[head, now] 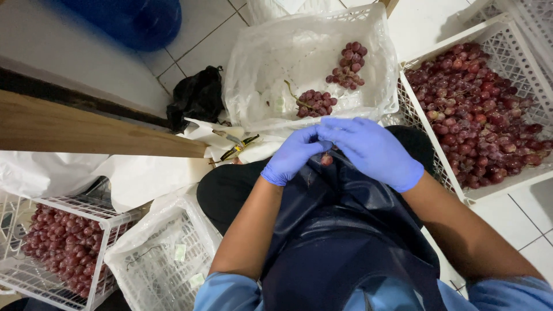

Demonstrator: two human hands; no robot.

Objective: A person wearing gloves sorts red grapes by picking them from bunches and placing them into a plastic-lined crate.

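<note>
A single red grape (326, 159) sits over the person's dark apron (340, 230), pinched between the gloved left hand (294, 154) and right hand (371, 151), both closed on it. The step looks like picking or checking loose fruit; next it likely needs dropping into the full crate (521, 57) at right or the lined crate (374, 34) ahead.

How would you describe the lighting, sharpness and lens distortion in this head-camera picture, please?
Head view: dim, bluish light; the lined crate and the white plastic glare pale. The gloved hands, left hand and right hand, look slightly soft, the grape between them small and blurry. Wide-angle bending shows at the wooden board and crate edges.
</note>
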